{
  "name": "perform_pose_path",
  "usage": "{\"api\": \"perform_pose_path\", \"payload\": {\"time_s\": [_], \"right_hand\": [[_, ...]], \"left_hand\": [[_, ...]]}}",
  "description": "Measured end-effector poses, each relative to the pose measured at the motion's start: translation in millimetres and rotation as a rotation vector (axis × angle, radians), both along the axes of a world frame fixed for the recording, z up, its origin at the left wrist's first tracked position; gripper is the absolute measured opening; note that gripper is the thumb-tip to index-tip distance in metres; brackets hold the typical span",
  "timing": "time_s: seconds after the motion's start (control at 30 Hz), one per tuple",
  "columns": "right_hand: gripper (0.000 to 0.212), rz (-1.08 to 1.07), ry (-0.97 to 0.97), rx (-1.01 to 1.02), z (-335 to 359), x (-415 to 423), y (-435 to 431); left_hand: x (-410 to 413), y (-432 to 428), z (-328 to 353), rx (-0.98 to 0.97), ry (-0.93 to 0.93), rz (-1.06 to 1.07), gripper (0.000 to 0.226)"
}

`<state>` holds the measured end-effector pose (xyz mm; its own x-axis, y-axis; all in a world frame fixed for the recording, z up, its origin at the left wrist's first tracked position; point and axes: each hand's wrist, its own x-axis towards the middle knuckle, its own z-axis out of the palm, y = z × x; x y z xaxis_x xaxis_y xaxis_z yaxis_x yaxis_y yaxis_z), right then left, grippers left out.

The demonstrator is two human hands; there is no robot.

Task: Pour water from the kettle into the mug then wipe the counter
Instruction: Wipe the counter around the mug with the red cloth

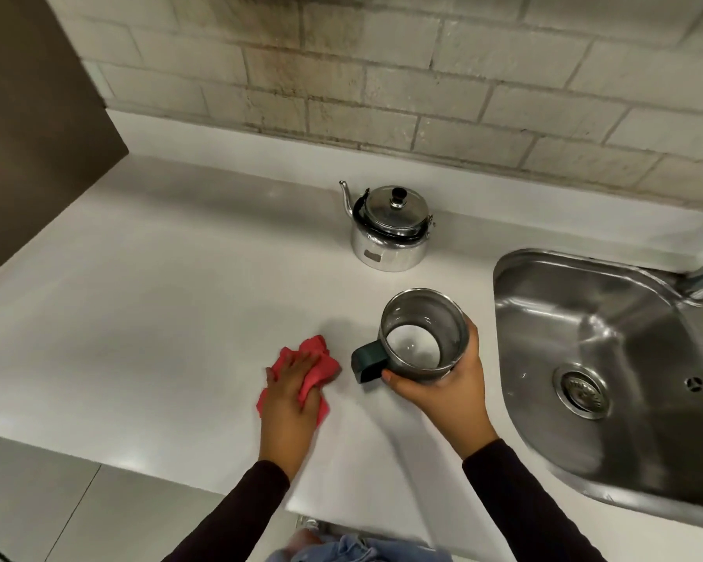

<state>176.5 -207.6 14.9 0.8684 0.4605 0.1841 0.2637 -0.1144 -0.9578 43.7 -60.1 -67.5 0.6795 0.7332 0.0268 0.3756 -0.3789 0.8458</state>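
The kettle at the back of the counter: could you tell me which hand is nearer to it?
Right. The right hand, holding the mug, is just in front of the kettle; the left hand presses the red cloth farther forward-left.

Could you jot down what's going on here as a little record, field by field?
Left hand: pressing crumpled red cloth flat on white counter
Right hand: gripping steel mug with dark green handle
Mug contents: looks like a little water, hard to tell
Shiny metal kettle: upright near wall, lid on, untouched
Steel sink: right of mug
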Motion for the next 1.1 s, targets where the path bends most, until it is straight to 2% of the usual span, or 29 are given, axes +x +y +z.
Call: {"api": "perform_pose_path", "payload": {"time_s": [0.2, 0.4, 0.53, 0.6, 0.7, 0.8, 0.97, 1.1], "right_hand": [[0.094, -0.083, -0.015, -0.017, 3.6, 2.8, -26.5], [0.092, -0.122, -0.037, -0.013, 3.9, 5.1, -42.1], [0.092, -0.108, -0.048, -0.025, 2.7, 4.1, -48.5], [0.094, -0.107, -0.046, -0.022, 2.5, 3.0, -49.5], [0.095, -0.116, -0.044, -0.018, 1.9, 2.7, -51.2], [0.096, -0.131, -0.025, -0.014, 2.1, 3.6, -54.9], [0.095, -0.148, -0.027, -0.005, 5.5, 8.3, -63.2], [0.094, -0.165, -0.027, 0.009, 8.5, 13.1, -73.5]], "left_hand": [[47.0, 9.4, 3.8, 0.217, 0.074, -0.172, 0.038], [75.0, 20.9, 1.4, 0.297, 0.166, -0.342, 0.034], [45.4, -2.7, 9.4, 0.372, 0.078, -0.391, 0.036], [20.2, -25.5, 5.6, 0.349, 0.127, -0.314, 0.039], [-3.5, -58.1, -3.7, 0.314, 0.308, -0.149, 0.054], [7.1, -68.7, -5.6, 0.235, 0.376, -0.03, 0.047], [59.3, -50.5, -2.1, 0.125, 0.232, 0.087, 0.034], [94.4, -33.6, 0.7, -0.008, 0.059, -0.017, 0.031]]}}
